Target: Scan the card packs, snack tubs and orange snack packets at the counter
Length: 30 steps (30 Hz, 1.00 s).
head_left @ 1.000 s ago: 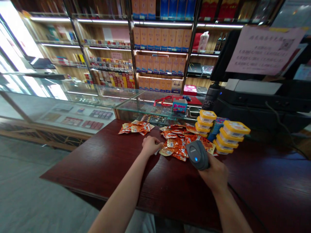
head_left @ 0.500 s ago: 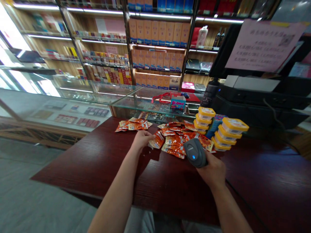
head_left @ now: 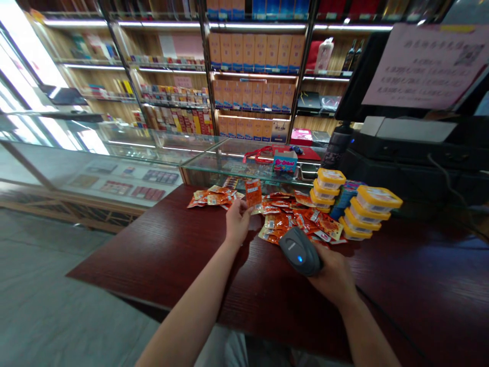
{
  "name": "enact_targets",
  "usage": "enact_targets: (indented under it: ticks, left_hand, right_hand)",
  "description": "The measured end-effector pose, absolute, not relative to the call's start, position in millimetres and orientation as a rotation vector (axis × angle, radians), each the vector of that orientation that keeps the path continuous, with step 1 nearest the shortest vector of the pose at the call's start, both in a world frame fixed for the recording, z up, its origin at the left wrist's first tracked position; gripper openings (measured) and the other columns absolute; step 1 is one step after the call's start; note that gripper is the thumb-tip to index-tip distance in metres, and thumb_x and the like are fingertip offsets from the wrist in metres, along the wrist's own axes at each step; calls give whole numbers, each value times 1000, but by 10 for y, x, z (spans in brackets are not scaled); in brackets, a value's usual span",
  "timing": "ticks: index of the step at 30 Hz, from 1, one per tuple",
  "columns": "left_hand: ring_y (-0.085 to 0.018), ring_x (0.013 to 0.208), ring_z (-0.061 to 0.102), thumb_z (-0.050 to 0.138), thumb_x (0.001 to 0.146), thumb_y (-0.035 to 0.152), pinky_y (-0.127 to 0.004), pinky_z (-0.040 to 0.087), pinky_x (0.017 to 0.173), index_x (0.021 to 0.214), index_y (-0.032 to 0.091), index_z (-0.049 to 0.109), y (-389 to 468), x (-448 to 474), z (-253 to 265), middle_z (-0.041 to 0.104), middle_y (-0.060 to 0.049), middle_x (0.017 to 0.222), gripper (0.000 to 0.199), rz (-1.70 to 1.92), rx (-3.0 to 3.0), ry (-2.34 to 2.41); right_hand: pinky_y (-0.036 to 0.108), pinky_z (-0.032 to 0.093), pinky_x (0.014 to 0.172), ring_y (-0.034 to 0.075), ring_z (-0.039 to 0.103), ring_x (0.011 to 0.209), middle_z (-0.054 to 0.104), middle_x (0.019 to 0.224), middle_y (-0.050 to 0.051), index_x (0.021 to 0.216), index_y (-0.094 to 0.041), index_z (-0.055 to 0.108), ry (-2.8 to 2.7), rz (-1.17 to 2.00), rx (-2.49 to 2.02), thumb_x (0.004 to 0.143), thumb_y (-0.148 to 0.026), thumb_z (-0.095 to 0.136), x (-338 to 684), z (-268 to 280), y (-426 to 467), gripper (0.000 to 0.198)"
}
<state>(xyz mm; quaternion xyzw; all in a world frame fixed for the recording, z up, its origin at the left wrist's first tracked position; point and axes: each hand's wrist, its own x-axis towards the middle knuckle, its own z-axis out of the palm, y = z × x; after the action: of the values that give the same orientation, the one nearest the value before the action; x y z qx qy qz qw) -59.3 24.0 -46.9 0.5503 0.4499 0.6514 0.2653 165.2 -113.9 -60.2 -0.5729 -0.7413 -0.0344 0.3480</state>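
Between thumb and fingers, my left hand (head_left: 237, 223) pinches one orange snack packet (head_left: 253, 193) by its lower edge and holds it upright above the table. My right hand (head_left: 335, 272) is wrapped round the handle of a dark grey barcode scanner (head_left: 300, 251), which shows a lit blue light on top. The scanner's head points away from me, toward a heap of orange snack packets (head_left: 278, 221). A smaller pile of packets (head_left: 214, 195) lies to the left, beyond my left hand.
Yellow-lidded tubs (head_left: 370, 206) stand in two stacks on the dark wooden table (head_left: 183, 255), right of the heap. A glass display counter (head_left: 202, 160) borders the far edge. A black monitor (head_left: 362, 81) with a pink paper sign rises at right. The scanner's cable runs rightward.
My left hand has raised a packet from beside the heap and turned it upright. The scanner has shifted slightly left and toward me. The view has also turned a little.
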Motion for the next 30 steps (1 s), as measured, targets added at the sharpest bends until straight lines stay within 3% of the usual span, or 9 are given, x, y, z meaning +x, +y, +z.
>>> enact_targets:
  ticks: [6, 14, 23, 30]
  left_hand:
    - [-13, 68, 54, 64, 71, 17, -23, 44, 65, 68, 20, 52, 249, -545, -572, 58, 2, 72, 12, 1753, 1552, 1138]
    - [-15, 66, 51, 64, 69, 17, -25, 42, 68, 63, 21, 54, 246, -588, -546, 56, 0, 66, 13, 1746, 1697, 1319]
    - [-12, 67, 54, 64, 72, 19, -23, 44, 65, 69, 19, 53, 257, -536, -593, 59, 2, 71, 12, 1754, 1603, 1129]
    - [-9, 55, 49, 65, 72, 23, -19, 40, 54, 70, 19, 46, 293, -577, -598, 50, 6, 61, 19, 1774, 1437, 1176]
  right_hand:
    - [28, 45, 63, 23, 67, 73, 72, 83, 6, 92, -21, 62, -1929, -18, -1439, 72, -25, 54, 1658, -577, -1143, 22]
    - [27, 44, 61, 22, 66, 71, 72, 81, 6, 88, -21, 61, -1939, -19, -1440, 71, -22, 52, 1650, -538, -1166, 19]
    - [27, 43, 62, 22, 67, 73, 71, 77, 5, 88, -22, 61, -1939, -9, -1476, 72, -24, 53, 1636, -535, -1163, 18]
    - [28, 43, 60, 22, 67, 70, 73, 86, 8, 94, -21, 61, -1887, -179, -1529, 77, -27, 52, 1647, -560, -1171, 20]
